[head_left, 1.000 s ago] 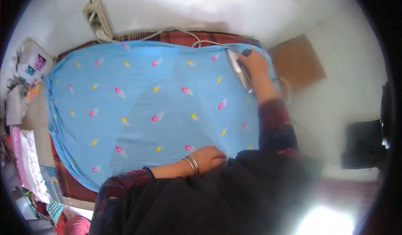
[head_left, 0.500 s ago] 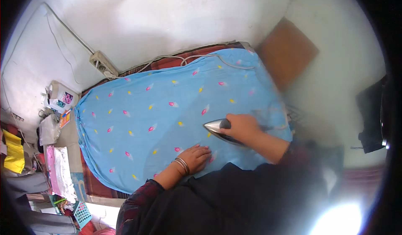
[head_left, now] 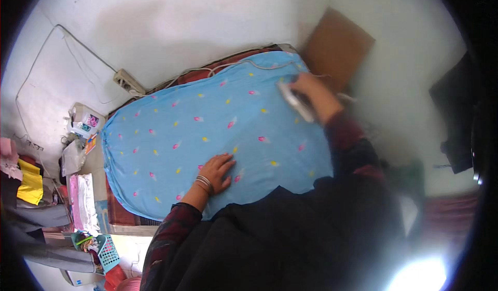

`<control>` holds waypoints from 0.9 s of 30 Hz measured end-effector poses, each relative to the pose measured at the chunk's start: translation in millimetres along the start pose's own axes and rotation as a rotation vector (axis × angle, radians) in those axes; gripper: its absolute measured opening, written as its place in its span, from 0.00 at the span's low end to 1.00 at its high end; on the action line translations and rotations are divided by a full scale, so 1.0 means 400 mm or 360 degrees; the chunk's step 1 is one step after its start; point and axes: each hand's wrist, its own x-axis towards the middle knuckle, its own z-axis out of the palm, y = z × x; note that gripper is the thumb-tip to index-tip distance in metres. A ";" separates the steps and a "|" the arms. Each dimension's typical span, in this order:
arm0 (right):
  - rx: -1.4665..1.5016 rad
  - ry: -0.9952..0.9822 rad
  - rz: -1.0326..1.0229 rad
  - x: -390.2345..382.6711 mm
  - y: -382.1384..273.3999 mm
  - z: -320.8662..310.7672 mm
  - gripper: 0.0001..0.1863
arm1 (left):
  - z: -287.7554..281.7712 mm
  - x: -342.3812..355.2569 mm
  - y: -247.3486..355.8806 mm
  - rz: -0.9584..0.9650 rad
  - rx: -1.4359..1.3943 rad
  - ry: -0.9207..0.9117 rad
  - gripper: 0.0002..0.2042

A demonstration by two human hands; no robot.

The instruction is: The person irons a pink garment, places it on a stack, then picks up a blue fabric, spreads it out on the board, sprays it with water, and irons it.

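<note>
A light blue cloth (head_left: pixel 171 125) with pink and yellow flower prints lies spread over a dark red plaid cover (head_left: pixel 118 208). My right hand (head_left: pixel 313 91) is closed round the handle of an iron (head_left: pixel 296 103), which is on the far right part of the cloth and a little blurred. Flat on the near middle of the cloth rests my left hand (head_left: pixel 218 170), its fingers stretched out and bangles at the wrist. A pale cord (head_left: pixel 249 61) runs along the far edge of the cloth.
A power strip (head_left: pixel 128 81) with a plug hangs by the wall at the far left. Left of the cloth stand a white jug (head_left: pixel 83 120), folded clothes (head_left: pixel 85 203) and a turquoise basket (head_left: pixel 108 252). A brown board (head_left: pixel 337 47) leans in the far right corner.
The iron has gone from the middle right of the cloth to its far right part, with my right hand on it. My left hand still lies flat on the cloth. The view has shifted slightly.
</note>
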 end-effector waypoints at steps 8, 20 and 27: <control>-0.0167 -0.0018 -0.0395 -0.305 -0.136 0.103 0.20 | -0.003 -0.021 0.010 -0.0068 -0.0030 -0.0029 0.27; -0.0344 0.0420 0.0188 -0.095 0.072 -0.074 0.26 | 0.005 -0.021 -0.004 -0.0113 -0.0127 0.0061 0.24; -0.0296 -0.0023 -0.0265 -0.406 -0.117 0.079 0.21 | 0.013 -0.021 -0.015 -0.0050 -0.0158 0.0105 0.23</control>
